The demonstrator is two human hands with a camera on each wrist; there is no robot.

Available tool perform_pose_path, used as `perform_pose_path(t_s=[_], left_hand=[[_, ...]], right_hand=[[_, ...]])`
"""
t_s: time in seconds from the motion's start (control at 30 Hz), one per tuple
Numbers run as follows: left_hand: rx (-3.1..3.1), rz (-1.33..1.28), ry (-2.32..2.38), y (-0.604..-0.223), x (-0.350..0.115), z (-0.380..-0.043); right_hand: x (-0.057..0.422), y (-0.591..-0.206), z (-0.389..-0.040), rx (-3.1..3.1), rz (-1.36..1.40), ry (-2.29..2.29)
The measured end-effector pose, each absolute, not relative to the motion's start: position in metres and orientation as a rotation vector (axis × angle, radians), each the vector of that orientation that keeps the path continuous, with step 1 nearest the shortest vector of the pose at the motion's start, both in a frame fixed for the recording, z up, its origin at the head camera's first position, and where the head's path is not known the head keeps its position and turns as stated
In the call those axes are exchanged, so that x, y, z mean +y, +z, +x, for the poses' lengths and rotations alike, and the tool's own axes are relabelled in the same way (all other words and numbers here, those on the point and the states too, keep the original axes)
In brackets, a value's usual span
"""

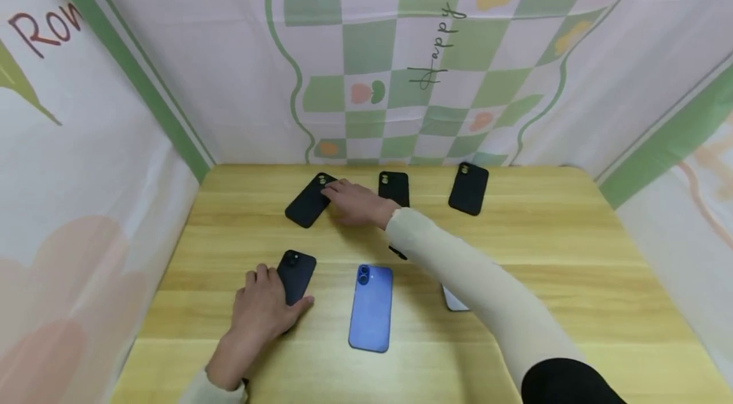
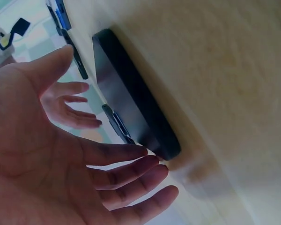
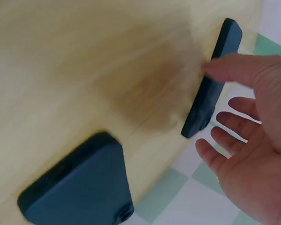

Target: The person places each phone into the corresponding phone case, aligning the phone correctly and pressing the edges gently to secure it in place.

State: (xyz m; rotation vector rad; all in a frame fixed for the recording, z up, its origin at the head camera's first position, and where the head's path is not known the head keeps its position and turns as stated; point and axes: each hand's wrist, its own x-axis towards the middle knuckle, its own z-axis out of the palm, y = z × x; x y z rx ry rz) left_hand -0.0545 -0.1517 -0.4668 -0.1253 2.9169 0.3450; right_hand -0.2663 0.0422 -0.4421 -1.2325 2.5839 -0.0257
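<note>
My left hand (image 1: 260,303) lies over the lower left part of a dark phone (image 1: 296,277) at the front left of the table. In the left wrist view its thumb and fingers are spread on either side of that phone (image 2: 131,93), not closed round it. Farther back, my right hand (image 1: 356,203) reaches to the upper right edge of a black phone case (image 1: 309,203) with two pale camera circles. The right wrist view has this case (image 3: 208,93) beyond the thumb, with the fingers loosely bent and holding nothing.
A blue phone (image 1: 370,312) lies at the front middle. Under my right forearm a pale phone (image 1: 455,299) is mostly covered. Two more black cases, one in the middle (image 1: 394,186) and one at right (image 1: 469,189), lie near the back edge, before a patterned cloth (image 1: 366,48).
</note>
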Motion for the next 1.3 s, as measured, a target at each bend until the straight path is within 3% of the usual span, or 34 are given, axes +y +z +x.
perform_pose_path(t_s=[0.67,1.3], left_hand=[[2.977,-0.111,0.283,-0.469,-0.144,-0.055],[2.912,-0.202,0.431,-0.467,-0.141,-0.059]], right_hand=[[-0.020,-0.454,-0.266,2.555,-1.357,0.462],[-0.009,-0.465,-0.266,2.558,-1.497,0.421]])
